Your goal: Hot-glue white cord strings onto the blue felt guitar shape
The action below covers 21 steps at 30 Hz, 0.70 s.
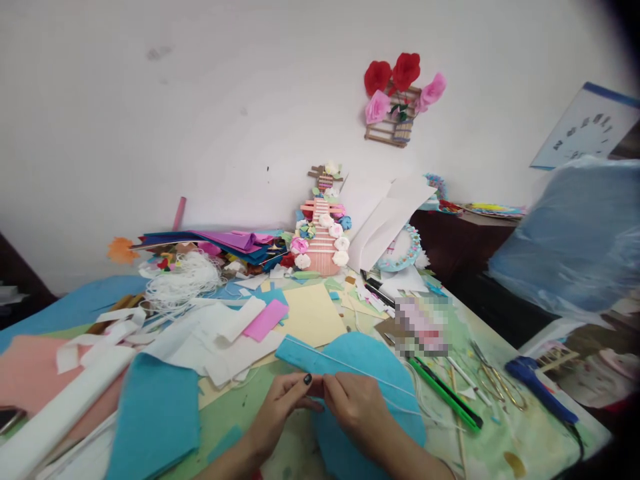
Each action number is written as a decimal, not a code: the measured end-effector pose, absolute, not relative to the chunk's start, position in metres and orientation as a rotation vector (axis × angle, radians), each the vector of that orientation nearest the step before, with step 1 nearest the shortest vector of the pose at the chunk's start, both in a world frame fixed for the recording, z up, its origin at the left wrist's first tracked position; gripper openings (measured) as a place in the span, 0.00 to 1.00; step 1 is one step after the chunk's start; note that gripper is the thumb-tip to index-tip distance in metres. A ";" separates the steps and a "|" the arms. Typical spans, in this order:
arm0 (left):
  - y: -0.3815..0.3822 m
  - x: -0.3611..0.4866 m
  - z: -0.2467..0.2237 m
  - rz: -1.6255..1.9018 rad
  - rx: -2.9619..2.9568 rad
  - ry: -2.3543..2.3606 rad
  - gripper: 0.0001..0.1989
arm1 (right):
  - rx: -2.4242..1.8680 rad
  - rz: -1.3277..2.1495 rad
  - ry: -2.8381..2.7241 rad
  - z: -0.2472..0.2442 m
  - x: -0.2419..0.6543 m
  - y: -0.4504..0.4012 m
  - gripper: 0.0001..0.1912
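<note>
The bright-blue, rounded, flat sheet (370, 347) lay towards the near edge of the green-patterned worktop (295, 440), mostly under and beyond the right hand (360, 407), the nearer one. A flat blue strip (305, 357) slanted from beyond the left hand (280, 407) rightward, white string (350, 367) running likewise. Both hands' fingers were bent, tips together; whether they pinched anything, I couldn't tell.
</note>
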<state>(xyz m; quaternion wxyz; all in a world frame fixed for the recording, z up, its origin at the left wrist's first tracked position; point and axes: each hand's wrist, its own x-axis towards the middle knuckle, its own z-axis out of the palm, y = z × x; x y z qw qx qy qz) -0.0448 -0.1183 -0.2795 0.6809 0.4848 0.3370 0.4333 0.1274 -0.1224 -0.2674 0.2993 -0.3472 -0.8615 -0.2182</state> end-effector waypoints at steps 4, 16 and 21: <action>-0.117 -0.046 -0.280 0.951 1.129 0.765 0.26 | -0.914 -0.653 -2.360 -0.264 0.122 -0.125 0.13; -0.112 -0.052 -0.277 0.932 1.139 0.828 0.25 | -1.052 -0.462 -2.254 -0.259 0.129 -0.122 0.13; -0.108 -0.056 -0.276 1.017 0.862 0.658 0.23 | -1.172 -0.176 -2.043 -0.256 0.136 -0.120 0.09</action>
